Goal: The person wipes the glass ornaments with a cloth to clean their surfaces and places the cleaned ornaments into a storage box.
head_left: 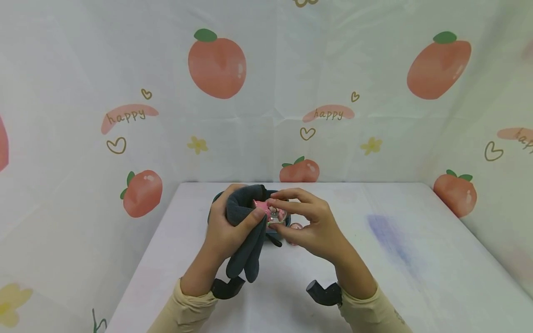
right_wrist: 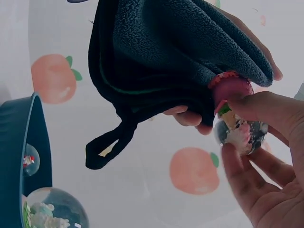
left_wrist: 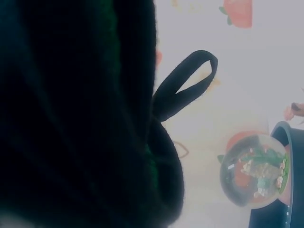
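Note:
A small snow globe (right_wrist: 242,135) with a pink base and a clear ball is held between both hands in front of the chest. My left hand (head_left: 218,231) grips a dark blue-grey towel (right_wrist: 161,52), whose folds lie against the pink base and hang down below the hand. My right hand (head_left: 318,226) pinches the clear ball between thumb and fingers. From the towel's edge sticks out a hanging loop (left_wrist: 190,80). In the left wrist view, the towel hides the left hand and the globe it holds.
A dark blue tub (right_wrist: 14,142) stands on the white table (head_left: 354,277) beyond the hands. It contains a larger snow globe (left_wrist: 254,171) and a smaller globe (right_wrist: 31,161). Another pinkish globe (head_left: 296,226) shows partly behind the right hand. A fruit-printed cloth (head_left: 258,138) hangs behind.

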`<state>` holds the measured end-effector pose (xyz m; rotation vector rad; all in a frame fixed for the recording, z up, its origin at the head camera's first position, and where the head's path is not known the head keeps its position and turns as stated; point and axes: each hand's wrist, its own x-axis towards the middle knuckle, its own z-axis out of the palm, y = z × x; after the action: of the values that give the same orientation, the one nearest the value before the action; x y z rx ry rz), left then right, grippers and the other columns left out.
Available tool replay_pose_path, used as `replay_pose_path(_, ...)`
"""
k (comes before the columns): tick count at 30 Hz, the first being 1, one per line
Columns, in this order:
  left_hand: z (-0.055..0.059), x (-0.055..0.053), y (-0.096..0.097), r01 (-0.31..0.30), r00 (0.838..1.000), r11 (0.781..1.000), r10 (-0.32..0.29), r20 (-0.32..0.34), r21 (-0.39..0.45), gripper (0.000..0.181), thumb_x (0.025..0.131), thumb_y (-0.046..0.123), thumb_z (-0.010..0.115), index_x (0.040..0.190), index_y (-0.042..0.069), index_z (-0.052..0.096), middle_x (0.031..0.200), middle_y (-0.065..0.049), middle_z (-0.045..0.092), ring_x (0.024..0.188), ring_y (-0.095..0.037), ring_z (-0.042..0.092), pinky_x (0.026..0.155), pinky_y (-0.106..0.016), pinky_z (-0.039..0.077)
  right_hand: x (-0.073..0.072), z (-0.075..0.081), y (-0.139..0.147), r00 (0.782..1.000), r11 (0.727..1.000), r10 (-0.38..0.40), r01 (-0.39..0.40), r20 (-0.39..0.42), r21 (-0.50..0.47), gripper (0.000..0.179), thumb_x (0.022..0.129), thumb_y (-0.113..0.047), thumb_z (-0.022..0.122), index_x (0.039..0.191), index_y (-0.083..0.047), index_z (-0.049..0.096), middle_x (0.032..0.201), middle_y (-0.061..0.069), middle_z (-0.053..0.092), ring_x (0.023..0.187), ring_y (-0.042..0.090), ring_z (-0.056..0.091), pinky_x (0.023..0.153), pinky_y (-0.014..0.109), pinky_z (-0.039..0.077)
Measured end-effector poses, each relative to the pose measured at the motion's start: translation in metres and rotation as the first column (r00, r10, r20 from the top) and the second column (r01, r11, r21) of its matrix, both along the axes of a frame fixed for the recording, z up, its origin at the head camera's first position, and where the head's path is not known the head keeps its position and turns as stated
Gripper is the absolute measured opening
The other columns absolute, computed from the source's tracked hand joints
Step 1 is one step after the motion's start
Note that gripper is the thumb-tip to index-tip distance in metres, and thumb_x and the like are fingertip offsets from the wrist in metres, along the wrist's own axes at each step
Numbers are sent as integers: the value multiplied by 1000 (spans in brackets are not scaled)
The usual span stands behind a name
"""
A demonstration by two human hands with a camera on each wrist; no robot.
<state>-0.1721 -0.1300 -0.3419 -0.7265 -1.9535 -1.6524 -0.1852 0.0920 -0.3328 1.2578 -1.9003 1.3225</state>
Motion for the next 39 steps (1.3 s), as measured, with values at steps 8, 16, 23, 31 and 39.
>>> replay_pose_path(8,1,0,1,-23,1000,1000,23,-1,16,24,94,26,79,116,18,73,100,-3,74,80,-19,73,70,-31,63,-1,0,-1,995,992,102,-100,16,-71,60,70,15,91,125,7,69,119,19,73,107,18,69,83,30,65)
replay_pose_path(16,2,1,0,-7,1000,997,6,7,75,19,97,22,77,111,11,73,92,-8,73,71,-19,75,64,-33,64,-3,0,0,990,989,136,-138,-30,-45,56,74,19,84,127,3,70,124,20,71,114,20,68,82,29,64)
replay_pose_path(23,3,2,-1,-21,1000,996,20,11,90,17,95,21,79,105,8,74,88,-7,73,70,-18,74,64,-31,63,-1,0,0,996,997,79,-80,-47,-7,54,77,14,87,127,2,71,122,17,73,104,19,69,78,29,64)
replay_pose_path(31,2,2,1,-19,999,998,17,27,68,21,93,22,80,110,11,75,93,-8,74,73,-19,74,66,-32,63,0,-3,0,997,999,50,-49,55,-12,46,84,13,81,128,4,71,109,13,77,93,15,73,78,26,63)
replay_pose_path(39,1,1,1,-49,999,996,49,0,73,19,92,17,80,109,13,75,94,-6,74,73,-19,75,66,-31,63,1,-3,-1,989,999,36,-37,146,2,45,89,8,80,131,0,70,110,10,77,92,16,74,76,29,64)
